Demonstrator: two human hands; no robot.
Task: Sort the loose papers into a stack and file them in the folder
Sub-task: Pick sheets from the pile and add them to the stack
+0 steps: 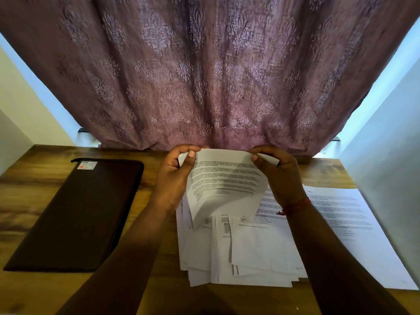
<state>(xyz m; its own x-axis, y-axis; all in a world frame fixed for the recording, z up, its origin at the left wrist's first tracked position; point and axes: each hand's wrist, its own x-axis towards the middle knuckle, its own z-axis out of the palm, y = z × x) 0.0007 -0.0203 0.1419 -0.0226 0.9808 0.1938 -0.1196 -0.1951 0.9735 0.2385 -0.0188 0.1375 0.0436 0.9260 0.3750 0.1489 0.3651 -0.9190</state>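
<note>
Head view: wooden table [159, 292] before a purple curtain [204, 76]; left hand [175, 176] and right hand [279, 176] pinch a printed sheet [225, 185].

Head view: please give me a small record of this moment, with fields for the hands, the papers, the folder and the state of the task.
left hand: pinches the top left corner of the held sheet
right hand: pinches its top right corner
held sheet: printed, lifted above the pile, curved
loose papers: uneven pile on the wooden table, edges not aligned
single sheet: lies flat to the right of the pile
folder: dark, closed, to the left of the papers
curtain: hangs behind the table
task state: papers not yet stacked or filed
</note>
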